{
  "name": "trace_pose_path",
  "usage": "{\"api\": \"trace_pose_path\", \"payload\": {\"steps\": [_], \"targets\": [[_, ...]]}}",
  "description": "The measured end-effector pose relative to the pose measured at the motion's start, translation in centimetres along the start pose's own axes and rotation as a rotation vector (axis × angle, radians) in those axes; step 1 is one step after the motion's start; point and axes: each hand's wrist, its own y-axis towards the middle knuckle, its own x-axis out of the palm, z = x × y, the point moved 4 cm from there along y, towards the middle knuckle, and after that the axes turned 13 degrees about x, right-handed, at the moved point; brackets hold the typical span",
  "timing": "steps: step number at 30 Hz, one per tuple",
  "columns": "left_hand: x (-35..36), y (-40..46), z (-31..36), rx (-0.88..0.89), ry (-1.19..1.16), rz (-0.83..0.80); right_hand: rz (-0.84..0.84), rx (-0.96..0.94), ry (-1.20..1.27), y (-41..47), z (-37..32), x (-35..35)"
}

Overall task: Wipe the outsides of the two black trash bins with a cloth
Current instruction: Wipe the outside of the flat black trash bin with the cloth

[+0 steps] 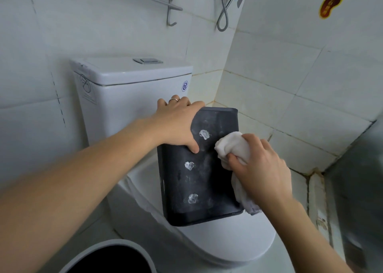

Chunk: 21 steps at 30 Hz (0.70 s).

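A black rectangular trash bin lies tilted on the closed toilet lid, its broad side facing up with three white smears on it. My left hand grips the bin's upper left edge, thumb on the face and fingers over the side. My right hand holds a bunched white cloth and presses it against the bin's upper right part. The cloth's tail hangs down past the bin's right edge. A second bin with a grey rim and dark inside stands on the floor at the bottom left.
The white toilet tank rises just behind the bin. Tiled walls close in at the back and right, with a shower hose and a metal towel rack above. A stained floor corner lies to the right.
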Motion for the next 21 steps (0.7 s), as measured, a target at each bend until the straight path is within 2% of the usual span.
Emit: {"api": "trace_pose_path", "payload": {"steps": [9, 16, 21], "targets": [[-0.5, -0.1, 0.5, 0.066, 0.041, 0.016, 0.049, -0.052, 0.108, 0.7, -4.1, -0.8], [-0.4, -0.5, 0.4, 0.101, 0.058, 0.06, 0.061, -0.061, 0.004, 1.0, -4.6, -0.2], [-0.1, -0.6, -0.4, 0.065, 0.057, 0.036, -0.017, -0.113, -0.103, -1.1, -3.1, 0.6]]}}
